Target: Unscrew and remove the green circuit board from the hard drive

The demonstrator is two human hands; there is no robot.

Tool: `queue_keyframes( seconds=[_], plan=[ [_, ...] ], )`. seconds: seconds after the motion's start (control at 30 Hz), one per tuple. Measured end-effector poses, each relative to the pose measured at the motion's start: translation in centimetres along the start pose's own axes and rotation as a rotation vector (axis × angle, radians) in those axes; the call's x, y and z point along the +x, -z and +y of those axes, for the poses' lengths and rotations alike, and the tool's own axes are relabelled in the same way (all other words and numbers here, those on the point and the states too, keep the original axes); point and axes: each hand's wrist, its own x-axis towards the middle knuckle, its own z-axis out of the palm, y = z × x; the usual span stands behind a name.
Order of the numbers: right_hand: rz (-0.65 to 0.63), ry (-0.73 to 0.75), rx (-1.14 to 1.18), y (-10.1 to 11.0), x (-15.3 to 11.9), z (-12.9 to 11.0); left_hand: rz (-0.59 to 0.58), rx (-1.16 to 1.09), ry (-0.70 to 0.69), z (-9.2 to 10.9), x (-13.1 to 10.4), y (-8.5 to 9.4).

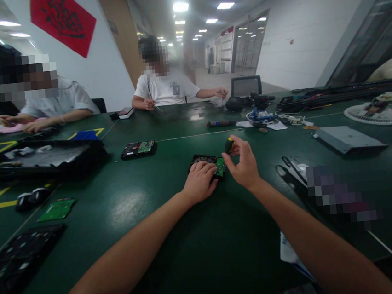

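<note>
A hard drive point(201, 158) with a green circuit board lies on the dark green table in the middle of the head view. My left hand point(201, 180) rests over it, fingers across its top and thumb by its near edge, gripping it against the table. Just right of the drive, my right hand point(244, 163) pinches a screwdriver point(229, 145) by its dark green and yellow handle. The handle stands roughly upright; its shaft and tip cannot be made out. Another hard drive point(138, 149) with a circuit board lies farther back, to the left.
At left are a black tray point(41, 157), a loose green circuit board point(57, 209) and a black slotted part point(20, 261). A grey metal box point(349, 139) and a white round grille point(373, 114) lie right. Two people point(167, 85) sit across the table.
</note>
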Motion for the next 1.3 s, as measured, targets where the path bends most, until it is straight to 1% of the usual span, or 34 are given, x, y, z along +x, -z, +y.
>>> queue_keyframes(
  seconds=[0.13,0.23,0.47,0.6,0.7,0.8,1.0,1.13,1.3],
  plan=[
    [-0.015,-0.025,0.058,-0.3,-0.1,0.2,-0.02,0.044,0.013,0.3,-0.1,0.3],
    [-0.013,-0.033,0.06,-0.3,-0.3,0.5,-0.052,0.097,0.017,0.5,0.0,0.7],
    [-0.011,-0.01,0.056,-0.3,-0.1,0.4,-0.135,0.202,0.003,1.0,1.1,1.5],
    [0.003,-0.024,0.077,-0.4,-0.1,0.5,-0.177,0.209,0.022,1.1,1.2,1.3],
    [0.014,-0.021,0.05,-0.2,-0.1,0.6,-0.193,0.201,0.067,1.1,0.8,0.8],
    [-0.004,-0.002,0.035,-0.1,0.0,0.5,-0.21,0.19,0.115,1.1,0.4,0.4],
    [-0.02,-0.009,0.044,0.0,0.0,0.4,-0.218,0.153,0.149,0.9,0.1,0.3],
    [-0.018,0.01,-0.002,0.0,-0.1,0.4,-0.183,0.109,0.136,0.8,0.0,0.4],
    [-0.02,-0.01,0.041,0.0,-0.1,0.2,-0.182,0.095,0.128,0.6,-0.1,0.3]
  ],
)
